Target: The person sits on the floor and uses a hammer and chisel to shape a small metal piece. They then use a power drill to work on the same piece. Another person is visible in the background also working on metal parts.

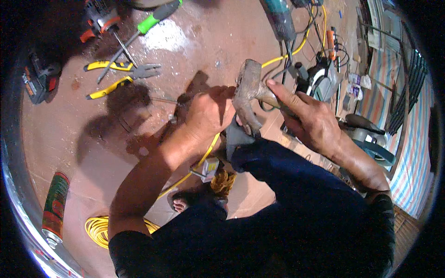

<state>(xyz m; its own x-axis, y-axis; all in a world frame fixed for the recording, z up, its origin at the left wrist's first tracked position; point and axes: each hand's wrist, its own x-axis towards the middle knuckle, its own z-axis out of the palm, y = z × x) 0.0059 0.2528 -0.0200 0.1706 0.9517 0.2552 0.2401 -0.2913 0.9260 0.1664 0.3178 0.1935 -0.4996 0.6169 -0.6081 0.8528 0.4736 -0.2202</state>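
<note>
A worn claw hammer [251, 83] is gripped in my right hand [315, 121], whose fingers wrap its handle with the thumb along it. The hammer's rusty head is raised beside my left hand [208, 110], which is closed in a fist just left of it. What the left fingers hold, if anything, is hidden by the hand and the hammer. One of my feet, in a dark sandal [236, 139], lies below the hammer's claw. A yellow cord [206, 155] passes beneath my left forearm.
Pliers [147, 71], a green-handled screwdriver [150, 23], a cordless drill [101, 18] and a battery pack [39, 79] lie far left. A spray can [56, 204] lies near left. Teal power tools [280, 21] and a striped sheet [410, 171] are at right.
</note>
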